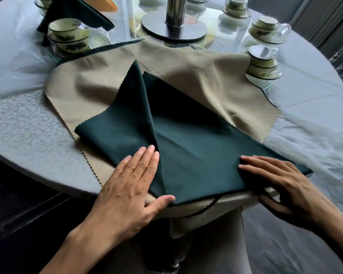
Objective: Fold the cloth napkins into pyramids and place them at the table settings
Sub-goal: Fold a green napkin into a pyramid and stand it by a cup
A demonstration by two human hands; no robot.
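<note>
Both your hands lie on the green napkin point(186, 139): left hand point(127, 186) flat, right hand point(281, 186) seemingly pinching its edge

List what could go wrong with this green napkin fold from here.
1. The green napkin lies on a loose tan cloth that overhangs the table edge; pressing may slide both.
2. The left hand lies flat on the raised flap; lifting it may let the fold spring open.
3. The right hand pinches the near corner, perhaps skewing the crease.
</note>
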